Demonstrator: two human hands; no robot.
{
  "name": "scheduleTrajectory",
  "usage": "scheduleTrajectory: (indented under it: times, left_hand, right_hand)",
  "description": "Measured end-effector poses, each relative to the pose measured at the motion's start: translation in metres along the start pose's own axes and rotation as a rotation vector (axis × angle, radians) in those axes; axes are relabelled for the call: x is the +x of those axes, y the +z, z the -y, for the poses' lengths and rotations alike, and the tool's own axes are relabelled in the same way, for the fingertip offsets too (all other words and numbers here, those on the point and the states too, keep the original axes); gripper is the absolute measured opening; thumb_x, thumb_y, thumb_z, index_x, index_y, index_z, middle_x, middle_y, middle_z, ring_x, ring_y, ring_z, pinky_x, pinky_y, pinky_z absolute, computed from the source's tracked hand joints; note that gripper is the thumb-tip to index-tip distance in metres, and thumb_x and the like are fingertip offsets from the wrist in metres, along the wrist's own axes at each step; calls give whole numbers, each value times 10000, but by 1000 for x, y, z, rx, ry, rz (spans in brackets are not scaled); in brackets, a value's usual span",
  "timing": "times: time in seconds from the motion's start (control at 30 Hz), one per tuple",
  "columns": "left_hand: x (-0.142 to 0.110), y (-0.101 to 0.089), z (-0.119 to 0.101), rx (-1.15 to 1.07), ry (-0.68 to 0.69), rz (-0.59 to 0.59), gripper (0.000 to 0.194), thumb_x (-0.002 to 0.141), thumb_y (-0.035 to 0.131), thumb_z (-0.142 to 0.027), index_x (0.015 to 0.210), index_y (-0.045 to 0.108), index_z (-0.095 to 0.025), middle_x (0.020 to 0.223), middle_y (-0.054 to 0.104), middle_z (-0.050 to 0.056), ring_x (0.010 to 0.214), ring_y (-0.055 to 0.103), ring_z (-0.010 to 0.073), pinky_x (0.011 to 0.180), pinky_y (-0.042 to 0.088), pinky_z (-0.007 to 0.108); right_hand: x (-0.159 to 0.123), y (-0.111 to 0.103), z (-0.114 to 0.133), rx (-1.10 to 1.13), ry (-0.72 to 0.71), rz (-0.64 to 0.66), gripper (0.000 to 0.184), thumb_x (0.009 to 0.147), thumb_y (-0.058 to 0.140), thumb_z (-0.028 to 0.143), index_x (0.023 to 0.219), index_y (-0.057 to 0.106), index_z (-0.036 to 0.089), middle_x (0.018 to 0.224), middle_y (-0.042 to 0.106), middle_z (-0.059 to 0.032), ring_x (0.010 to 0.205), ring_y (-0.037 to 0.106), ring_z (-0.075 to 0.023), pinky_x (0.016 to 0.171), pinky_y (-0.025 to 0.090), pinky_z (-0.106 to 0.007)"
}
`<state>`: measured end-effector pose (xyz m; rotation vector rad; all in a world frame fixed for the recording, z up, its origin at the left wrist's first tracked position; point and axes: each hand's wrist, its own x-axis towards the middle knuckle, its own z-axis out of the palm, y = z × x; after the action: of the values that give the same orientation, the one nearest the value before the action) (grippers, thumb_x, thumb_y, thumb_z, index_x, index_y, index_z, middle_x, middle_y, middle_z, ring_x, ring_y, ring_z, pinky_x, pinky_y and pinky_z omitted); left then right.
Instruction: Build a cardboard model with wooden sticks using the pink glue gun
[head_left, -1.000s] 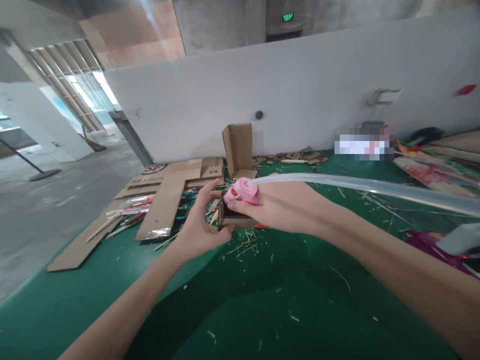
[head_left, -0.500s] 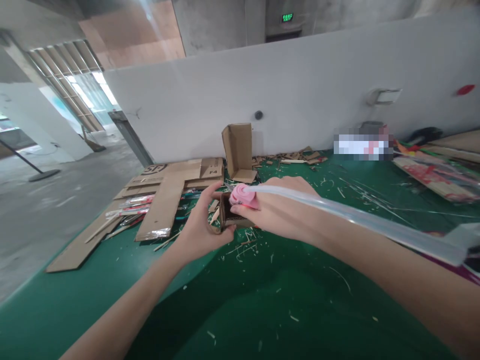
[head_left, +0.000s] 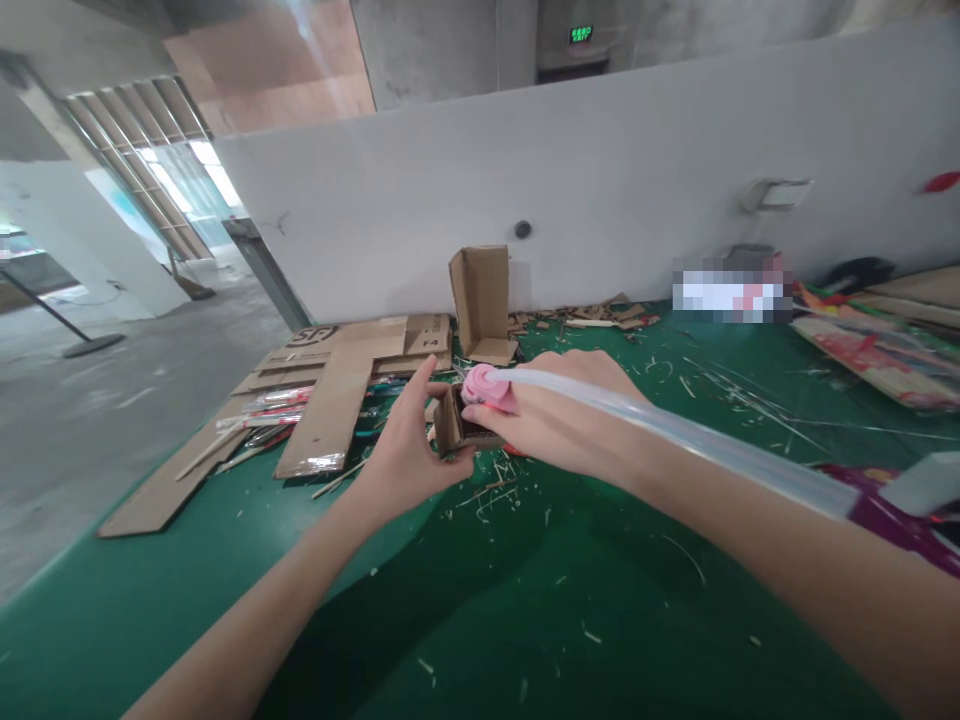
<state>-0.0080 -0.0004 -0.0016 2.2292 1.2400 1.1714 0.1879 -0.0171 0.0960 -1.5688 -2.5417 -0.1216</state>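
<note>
Fingers, your left hand (head_left: 401, 440): curved around a small cardboard box (head_left: 448, 425), thumb at its near lower edge and the other fingers on its far side, so you have it in a grip.
Fingers, your right hand (head_left: 577, 415): clenched on a pink rose-shaped piece (head_left: 489, 386), your thumb pressed along its near side.
Small box: between your two hands, above the green tabletop (head_left: 480, 610), its opening partly in view and one flap standing out on the left; whether its underside touches the tabletop you cannot tell.
Pink piece: right at the box's opening, overlapping it from your view; how far inside it reaches is hidden.
Clear tube (head_left: 690, 433): runs from the pink piece across your right wrist and forearm (head_left: 750, 530) to a purple part (head_left: 896, 520) at the right edge.
Folded cardboard (head_left: 484, 300): upright just beyond the box, near the pale wall (head_left: 637, 170).
Cardboard sheets (head_left: 326, 400): flat and overlapping, left of the folded piece, dark print on the back ones.
Wrapped packets (head_left: 277, 402): lying among those sheets.
Brown scraps (head_left: 592, 315): strewn along the wall's foot, with pale slivers (head_left: 592, 635) scattered nearer you.
Red-and-white piece (head_left: 874, 360): on the tabletop, far right.
</note>
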Motion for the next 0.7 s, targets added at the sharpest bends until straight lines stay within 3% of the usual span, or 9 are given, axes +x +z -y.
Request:
scheduleTrajectory:
  times: [0.23, 0.43, 0.57, 0.7]
  left_hand:
    - [0, 1, 2, 116, 42, -4, 1065, 660, 713, -196, 1527, 107, -315, 1245, 567, 119, 1153, 536, 353, 942, 432, 585]
    - [0, 6, 2, 216, 101, 3, 1075, 665, 694, -232, 1536, 63, -238, 1168, 612, 121, 1148, 564, 371, 1051, 323, 654]
    - [-2, 8, 0, 355, 91, 18, 1080, 680, 665, -255, 1539, 12, -209, 1207, 621, 108, 1223, 533, 360, 1125, 255, 630]
    - [-1, 7, 0, 423, 92, 20, 1054, 713, 634, -266, 1540, -18, -197, 1224, 627, 99, 1201, 555, 318, 1158, 234, 588]
  right_hand:
    - [-1, 3, 1, 15, -33, 4, 427, 926, 394, 471, 766, 684, 201, 742, 686, -119, 587, 579, -237, 508, 370, -341]
    - [0, 5, 9, -36, -26, 33, 495, 948, 362, 484, 786, 699, 160, 644, 637, -108, 638, 619, -231, 544, 366, -311]
    - [0, 9, 16, -87, -6, 28, 446, 946, 365, 407, 766, 693, 163, 543, 571, -77, 604, 620, -226, 543, 358, -299]
    - [-1, 7, 18, -89, 0, 18, 456, 942, 361, 406, 744, 690, 160, 567, 582, -90, 602, 619, -228, 537, 350, -300]
